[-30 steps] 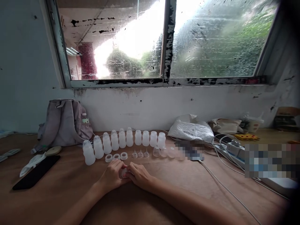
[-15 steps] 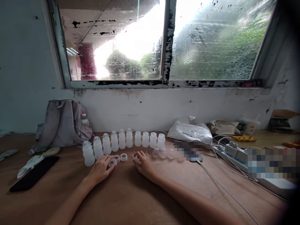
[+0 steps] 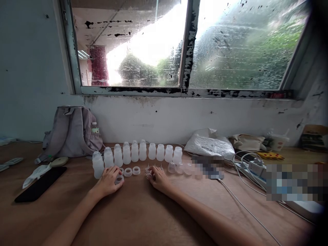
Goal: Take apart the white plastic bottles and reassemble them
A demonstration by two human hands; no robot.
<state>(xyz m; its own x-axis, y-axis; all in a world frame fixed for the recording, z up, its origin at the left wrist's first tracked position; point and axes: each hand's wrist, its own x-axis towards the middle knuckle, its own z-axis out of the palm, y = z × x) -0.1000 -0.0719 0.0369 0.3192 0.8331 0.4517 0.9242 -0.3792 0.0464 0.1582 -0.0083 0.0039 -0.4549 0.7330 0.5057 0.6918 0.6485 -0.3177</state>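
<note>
A ring (image 3: 119, 180) sits in the left hand (image 3: 111, 179), thumb and fingers closed around it. A teat (image 3: 148, 176) is at the right hand's (image 3: 154, 178) fingertips; whether they grip it, one cannot tell. Just beyond, more teats (image 3: 161, 167) stand crowded, so a brushing knuckle could topple one. Bottles (image 3: 126, 155) stand farther off.

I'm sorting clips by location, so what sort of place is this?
Probably an improvised indoor workspace: a row of pale bottles and a grey backpack share a table below a worn window.
</note>
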